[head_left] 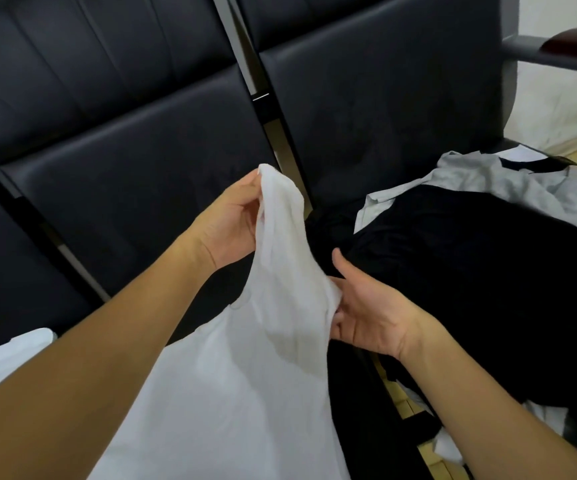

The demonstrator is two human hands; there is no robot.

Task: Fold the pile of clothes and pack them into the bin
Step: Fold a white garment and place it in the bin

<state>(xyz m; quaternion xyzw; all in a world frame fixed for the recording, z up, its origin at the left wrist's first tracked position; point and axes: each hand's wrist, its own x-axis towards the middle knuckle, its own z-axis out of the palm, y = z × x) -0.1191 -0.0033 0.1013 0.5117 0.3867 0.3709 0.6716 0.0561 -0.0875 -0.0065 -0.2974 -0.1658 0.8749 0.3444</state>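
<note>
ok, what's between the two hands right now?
Head view: only the white garment. The left hand pinches its top edge, the right hand holds its side lower down; the fabric spans the gap between them.

I am looking at a row of dark navy padded leather chairs [134, 140] filling the far and left side. A dark red wooden armrest on a grey metal arm [571, 46] is showing far right, with pale floor [557, 109] lying beyond it.
</note>
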